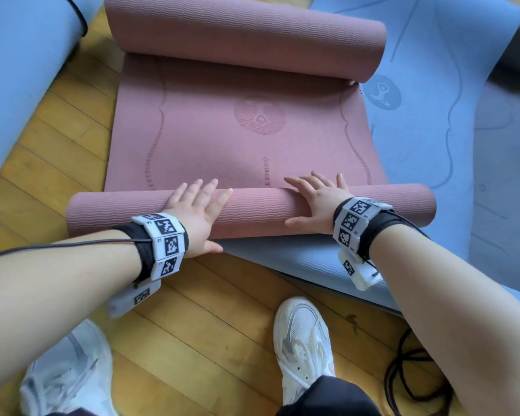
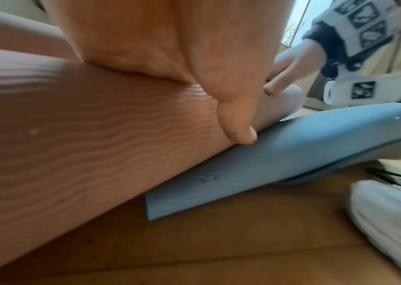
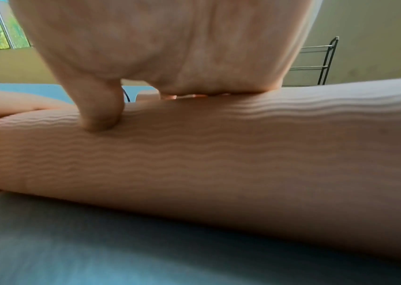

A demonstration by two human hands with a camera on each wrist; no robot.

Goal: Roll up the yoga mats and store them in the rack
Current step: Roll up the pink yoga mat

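Wood floor (image 1: 210, 319) underfoot. Left hand (image 1: 197, 216) & right hand (image 1: 318, 202) lay flat, fingers spread, pressing the roll w/o gripping. Pink mat (image 1: 252, 133) half rolled atop blue mat (image 1: 433, 115); prob soft, light, grippy, springy. Rack (image 3: 321, 59) far off.

Wooden floor (image 1: 198, 319) under overlapping mats (image 1: 418, 163)

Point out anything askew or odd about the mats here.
The pink mat lies crooked across the blue mat, half on the wooden floor. Its far end has curled up on its own. The left hand and right hand press the near roll.
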